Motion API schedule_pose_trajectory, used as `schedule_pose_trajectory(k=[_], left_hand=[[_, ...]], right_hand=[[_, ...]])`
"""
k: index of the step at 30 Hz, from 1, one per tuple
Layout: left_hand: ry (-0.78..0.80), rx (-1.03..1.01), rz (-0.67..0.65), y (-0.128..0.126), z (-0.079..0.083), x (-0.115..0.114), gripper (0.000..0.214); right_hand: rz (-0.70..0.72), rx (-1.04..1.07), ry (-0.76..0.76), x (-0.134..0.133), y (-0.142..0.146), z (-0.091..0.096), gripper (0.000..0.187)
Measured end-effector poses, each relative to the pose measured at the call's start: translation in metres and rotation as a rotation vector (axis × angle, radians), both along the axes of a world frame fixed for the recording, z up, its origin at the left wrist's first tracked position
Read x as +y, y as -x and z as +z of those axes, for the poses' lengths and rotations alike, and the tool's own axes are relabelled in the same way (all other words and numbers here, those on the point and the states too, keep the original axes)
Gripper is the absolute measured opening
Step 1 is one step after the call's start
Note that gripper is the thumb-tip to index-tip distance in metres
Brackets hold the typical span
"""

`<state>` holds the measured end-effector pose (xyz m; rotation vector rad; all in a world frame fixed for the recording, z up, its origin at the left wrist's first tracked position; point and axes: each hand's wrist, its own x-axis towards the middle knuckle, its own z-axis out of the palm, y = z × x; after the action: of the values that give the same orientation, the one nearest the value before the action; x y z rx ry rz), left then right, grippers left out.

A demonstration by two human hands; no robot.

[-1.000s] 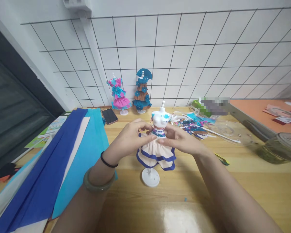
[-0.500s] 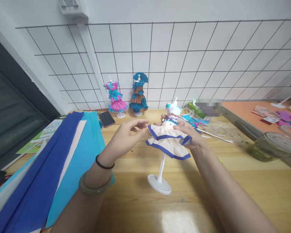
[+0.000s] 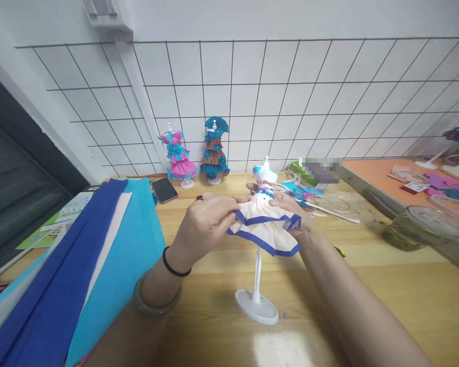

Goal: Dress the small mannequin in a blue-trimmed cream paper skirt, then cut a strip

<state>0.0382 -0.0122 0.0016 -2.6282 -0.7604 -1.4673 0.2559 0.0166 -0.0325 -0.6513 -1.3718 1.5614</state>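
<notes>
A small white doll mannequin [image 3: 266, 176] on a stand stands tilted before me, its round base [image 3: 256, 307] low in the view. It wears a cream two-tier paper skirt [image 3: 260, 214] edged in dark blue, with a colourful band at the waist. My left hand [image 3: 210, 224] pinches the left edge of the skirt's upper tier between thumb and fingers. On the other side my right hand [image 3: 290, 211] is wrapped round the mannequin's waist, thumb in front. Some of its fingers are hidden behind the figure.
Blue and turquoise crepe paper sheets [image 3: 115, 255] lie at the left, near a phone [image 3: 165, 190]. Two dressed mannequins, one pink [image 3: 181, 158] and one brown and teal [image 3: 214, 153], stand by the wall. Paper scraps [image 3: 302, 190] and a clear tub [image 3: 416, 227] lie right.
My left hand has moved right and closed on the skirt's edge. The stand's base has shifted slightly down and right. My right hand keeps its hold on the waist.
</notes>
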Motion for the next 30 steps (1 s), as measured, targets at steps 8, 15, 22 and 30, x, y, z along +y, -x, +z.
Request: schedule_pose_trajectory(k=[8, 15, 22, 30], left_hand=[[0.066, -0.049, -0.014, -0.002, -0.002, -0.003, 0.023], [0.417, 0.158, -0.167, 0.011, 0.012, -0.005, 0.047], [0.371, 0.157, -0.165, 0.014, 0.014, -0.003, 0.041], [-0.010, 0.034, -0.111, -0.003, 0.004, -0.003, 0.012]], right_hand=[[0.079, 0.110, 0.108, 0.001, -0.003, 0.000, 0.059], [0.034, 0.042, 0.074, 0.003, -0.008, -0.001, 0.054], [0.010, 0.049, 0.057, 0.003, -0.009, 0.002, 0.036], [0.080, 0.094, 0.119, -0.001, -0.006, 0.006, 0.061]])
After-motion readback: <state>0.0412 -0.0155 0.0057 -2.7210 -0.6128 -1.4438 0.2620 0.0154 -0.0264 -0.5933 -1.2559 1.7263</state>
